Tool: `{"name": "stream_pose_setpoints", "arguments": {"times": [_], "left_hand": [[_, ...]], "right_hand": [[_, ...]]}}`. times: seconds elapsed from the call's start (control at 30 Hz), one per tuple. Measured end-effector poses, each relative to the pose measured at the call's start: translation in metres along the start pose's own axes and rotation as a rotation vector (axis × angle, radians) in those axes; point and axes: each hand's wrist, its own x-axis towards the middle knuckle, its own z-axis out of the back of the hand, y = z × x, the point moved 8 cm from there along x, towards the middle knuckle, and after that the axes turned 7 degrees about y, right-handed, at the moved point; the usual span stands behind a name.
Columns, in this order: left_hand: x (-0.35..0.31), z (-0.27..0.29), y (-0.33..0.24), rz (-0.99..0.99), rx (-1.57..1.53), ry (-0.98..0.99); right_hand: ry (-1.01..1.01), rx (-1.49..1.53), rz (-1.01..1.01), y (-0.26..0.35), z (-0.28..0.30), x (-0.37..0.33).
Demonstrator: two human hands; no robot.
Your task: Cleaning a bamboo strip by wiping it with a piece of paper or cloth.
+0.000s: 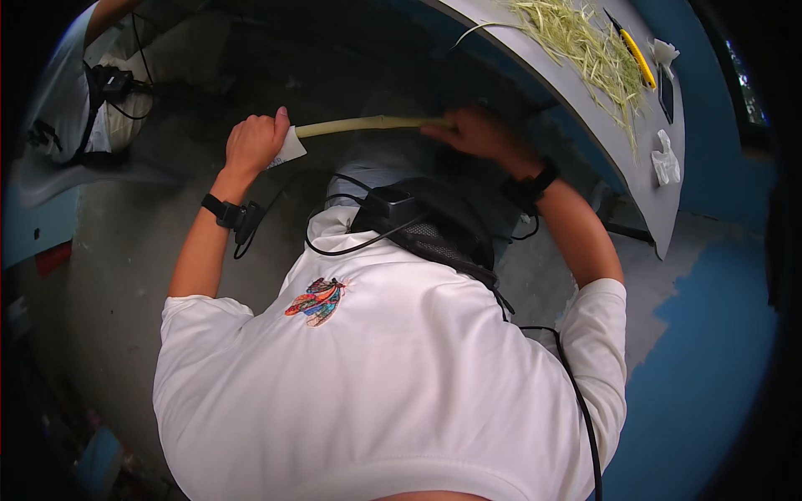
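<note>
A thin, pale yellow-green bamboo stick (359,125) with a visible node spans the space between my hands, above my lap. My left hand (255,142) is closed around its left end, thumb up, with a piece of white paper (289,150) sticking out below the fist. At the right end, my right hand (480,134) is closed on the stick; motion blurs its fingers. Each wrist wears a black strap with a small device.
To the right stands a grey table (585,100) with a curved edge. Pale green shavings (585,50), a yellow utility knife (637,58), a dark phone-like slab (666,96) and crumpled white tissue (666,160) lie on it. A black pouch (426,221) with cables rests at my waist.
</note>
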Motion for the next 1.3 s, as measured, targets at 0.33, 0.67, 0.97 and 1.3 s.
{"name": "stream_pose_setpoints", "arguments": {"times": [0.33,0.67,0.97,1.3], "left_hand": [[0.000,-0.009,0.004,-0.122,0.102,-0.059],[-0.010,-0.079,0.035,-0.230,-0.258,0.422],[0.015,0.016,-0.027,-0.043,-0.002,0.084],[0.021,-0.021,-0.066,-0.195,0.064,0.271]], "right_hand": [[0.409,0.353,-0.077,-0.011,-0.036,0.007],[-0.024,-0.131,0.036,0.033,0.006,0.007],[0.150,0.256,-0.048,0.009,-0.046,0.030],[0.019,0.038,0.033,0.058,-0.017,0.035]]}}
